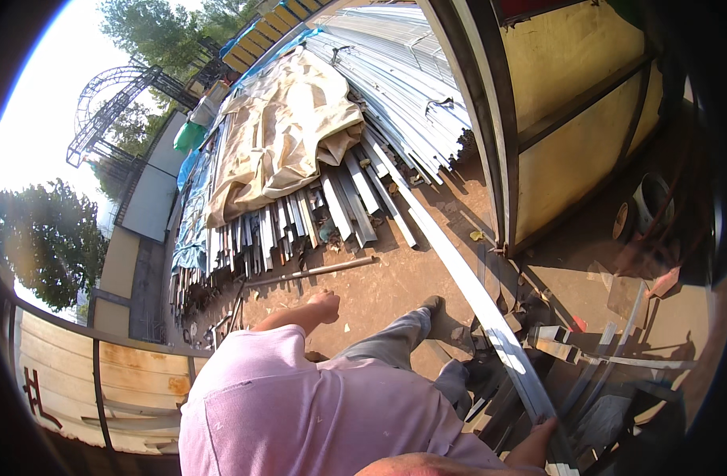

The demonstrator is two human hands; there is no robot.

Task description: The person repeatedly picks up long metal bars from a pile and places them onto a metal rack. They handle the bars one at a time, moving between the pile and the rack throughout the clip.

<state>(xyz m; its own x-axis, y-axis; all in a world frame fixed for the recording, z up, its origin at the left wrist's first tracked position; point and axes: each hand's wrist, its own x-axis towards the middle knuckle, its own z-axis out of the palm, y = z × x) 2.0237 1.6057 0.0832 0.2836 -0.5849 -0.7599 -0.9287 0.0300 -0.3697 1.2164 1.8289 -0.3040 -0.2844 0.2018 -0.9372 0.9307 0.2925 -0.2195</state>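
A large stack of metal profiles [355, 182] is seen on the dirt ground [395, 285], partly covered by a beige tarpaulin [284, 135]. A long, pale metal strip [466, 278] is laid from the stack down toward the lower right, where its near end is gripped by the right hand [542, 432]; the fingers are mostly hidden. The left hand [325, 303] is held loosely curled, empty, above the ground. A thin rod [308, 272] is seen lying just beyond it.
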